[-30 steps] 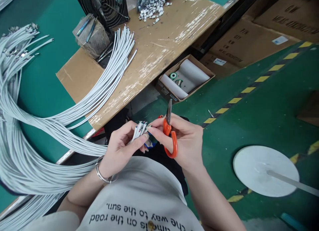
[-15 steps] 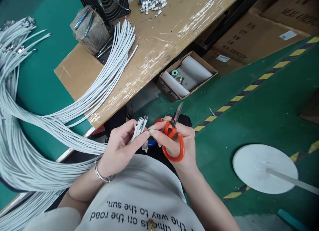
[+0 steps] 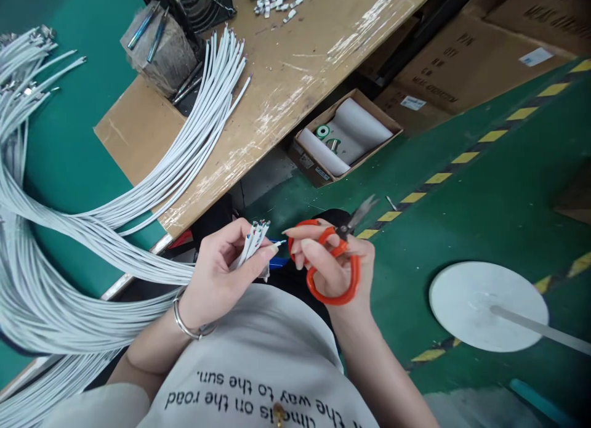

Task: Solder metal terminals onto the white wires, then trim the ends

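Note:
Wrapped round a bundle of white cables [image 3: 252, 243], my left hand [image 3: 226, 271] holds their cut ends upward, with small coloured wire tips showing. One cable end sticks out to the right between its thumb and fingers. My right hand [image 3: 344, 274] has orange-handled scissors [image 3: 353, 283] hooked on its fingers, the blades pointing up and away to the right. Its thumb and forefinger are apart from the cables, a short gap from the protruding end. The rest of the bundle runs left from my left hand over the table edge.
More white cables [image 3: 184, 151] lie across the cardboard-covered table [image 3: 286, 95]. A block with metal rods [image 3: 159, 49], a black fan [image 3: 203, 6] and small white connectors [image 3: 277, 0] stand at the back. Below are an open box [image 3: 318, 175] and a round white stool-like disc [image 3: 489, 305].
My right hand has drawn back to the right, off the cable end it was pinching, and the scissors have tilted further right. My left hand still holds the bundle.

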The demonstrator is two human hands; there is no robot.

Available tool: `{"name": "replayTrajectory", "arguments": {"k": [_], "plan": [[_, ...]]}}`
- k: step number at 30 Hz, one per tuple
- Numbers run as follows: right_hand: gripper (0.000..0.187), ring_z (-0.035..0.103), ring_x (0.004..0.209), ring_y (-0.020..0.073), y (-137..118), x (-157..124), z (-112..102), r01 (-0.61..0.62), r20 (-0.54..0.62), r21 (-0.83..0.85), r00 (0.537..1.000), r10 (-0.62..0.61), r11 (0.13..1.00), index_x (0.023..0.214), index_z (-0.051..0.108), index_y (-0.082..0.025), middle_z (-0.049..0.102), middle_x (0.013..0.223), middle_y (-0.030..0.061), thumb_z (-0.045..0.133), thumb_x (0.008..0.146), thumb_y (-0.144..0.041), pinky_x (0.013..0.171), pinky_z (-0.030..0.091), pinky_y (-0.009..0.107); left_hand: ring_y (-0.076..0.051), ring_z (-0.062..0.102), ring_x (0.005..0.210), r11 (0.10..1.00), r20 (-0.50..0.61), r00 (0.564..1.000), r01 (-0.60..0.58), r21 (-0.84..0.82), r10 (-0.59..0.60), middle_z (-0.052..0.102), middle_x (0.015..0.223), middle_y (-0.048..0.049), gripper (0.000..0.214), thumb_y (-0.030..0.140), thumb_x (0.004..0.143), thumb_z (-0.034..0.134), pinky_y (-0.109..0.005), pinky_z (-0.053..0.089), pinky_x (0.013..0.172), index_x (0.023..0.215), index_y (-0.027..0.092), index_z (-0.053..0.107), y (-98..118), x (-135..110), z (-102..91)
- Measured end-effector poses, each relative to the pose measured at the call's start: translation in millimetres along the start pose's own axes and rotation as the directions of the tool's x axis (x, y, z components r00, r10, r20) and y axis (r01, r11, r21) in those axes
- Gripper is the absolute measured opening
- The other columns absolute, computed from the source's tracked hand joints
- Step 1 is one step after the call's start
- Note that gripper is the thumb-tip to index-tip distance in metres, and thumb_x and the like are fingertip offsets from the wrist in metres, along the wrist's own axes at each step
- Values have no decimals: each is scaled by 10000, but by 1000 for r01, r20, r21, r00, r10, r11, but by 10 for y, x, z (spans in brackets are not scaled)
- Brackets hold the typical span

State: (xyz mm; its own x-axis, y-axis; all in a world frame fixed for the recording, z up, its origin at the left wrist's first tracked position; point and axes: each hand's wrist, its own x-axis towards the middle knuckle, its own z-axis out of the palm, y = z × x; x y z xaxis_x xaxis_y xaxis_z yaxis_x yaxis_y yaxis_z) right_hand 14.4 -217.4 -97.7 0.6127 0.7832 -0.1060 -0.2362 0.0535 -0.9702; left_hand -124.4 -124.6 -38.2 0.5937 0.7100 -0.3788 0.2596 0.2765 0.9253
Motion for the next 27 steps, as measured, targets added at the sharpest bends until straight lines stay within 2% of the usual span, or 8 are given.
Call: {"name": "replayTrajectory", "arguments": {"k": [2, 6, 10, 13, 15, 18, 22, 27], "plan": [[63, 591, 558, 158, -34, -35, 41, 46, -3, -45, 999, -46, 998, 845, 854, -276, 699, 637, 1, 878, 792, -302, 534, 495, 320, -103, 529, 593, 1000, -4, 1000, -12, 28, 12, 617, 687, 12, 223, 284, 906, 786, -220, 450, 562, 783, 178, 632, -11, -1, 4], [120, 573, 547, 151, -113, -41, 104, 100, -24, -67, 995, -102, 993, 749, 831, -292, 707, 616, -15, 872, 759, -180, 530, 498, 319, -95, 512, 585, 998, -10, 1000, -26, 63, 27, 626, 681, 13, 232, 282, 895, 801, -214, 429, 552, 785, 179, 624, -47, -7, 14], [121, 510, 498, 136, -101, 5, 111, 53, -29, 20, 998, -52, 998, 692, 795, -261, 621, 528, -29, 843, 765, -177, 488, 439, 310, -89, 500, 567, 997, -23, 999, -32, 77, 34, 620, 667, 17, 257, 269, 878, 810, -213, 415, 534, 750, 179, 606, -31, -18, 41], [353, 429, 417, 118, -96, 99, 77, -9, -43, 219, 999, 19, 976, 517, 617, -240, 474, 424, -41, 809, 809, -283, 428, 348, 299, -90, 516, 553, 997, -49, 998, -29, 74, 32, 628, 656, 17, 247, 244, 868, 807, -213, 429, 527, 732, 179, 611, 1, -29, 59], [464, 372, 393, 108, -94, 148, 38, 8, -115, 270, 993, 24, 963, 474, 522, -239, 403, 402, -46, 807, 814, -373, 414, 312, 297, -92, 537, 556, 998, -62, 998, -20, 54, 24, 652, 670, 11, 229, 230, 866, 806, -213, 452, 539, 738, 178, 624, 9, -33, 63], [361, 425, 425, 114, -46, 130, -21, -10, -166, 177, 985, 40, 984, 557, 653, -234, 505, 461, -27, 823, 827, -403, 443, 372, 299, -87, 550, 566, 1000, -79, 997, -14, 22, 15, 672, 686, 10, 209, 235, 874, 812, -204, 465, 553, 762, 176, 645, -6, -27, 60], [188, 520, 466, 111, 73, 6, -66, -103, -81, 104, 990, 112, 989, 785, 816, -224, 660, 602, -3, 808, 891, -379, 483, 433, 289, -90, 574, 589, 999, -101, 994, -31, 23, 33, 690, 704, 13, 183, 251, 864, 840, -197, 486, 575, 803, 180, 682, -50, -9, 56], [170, 490, 501, 107, 46, -41, -79, -47, -113, -75, 993, 38, 996, 761, 824, -230, 581, 552, -23, 804, 896, -332, 487, 401, 273, -89, 597, 604, 996, -84, 994, -72, 50, 76, 709, 703, 10, 138, 267, 898, 824, -194, 500, 598, 847, 177, 732, -75, -10, 41]]}}
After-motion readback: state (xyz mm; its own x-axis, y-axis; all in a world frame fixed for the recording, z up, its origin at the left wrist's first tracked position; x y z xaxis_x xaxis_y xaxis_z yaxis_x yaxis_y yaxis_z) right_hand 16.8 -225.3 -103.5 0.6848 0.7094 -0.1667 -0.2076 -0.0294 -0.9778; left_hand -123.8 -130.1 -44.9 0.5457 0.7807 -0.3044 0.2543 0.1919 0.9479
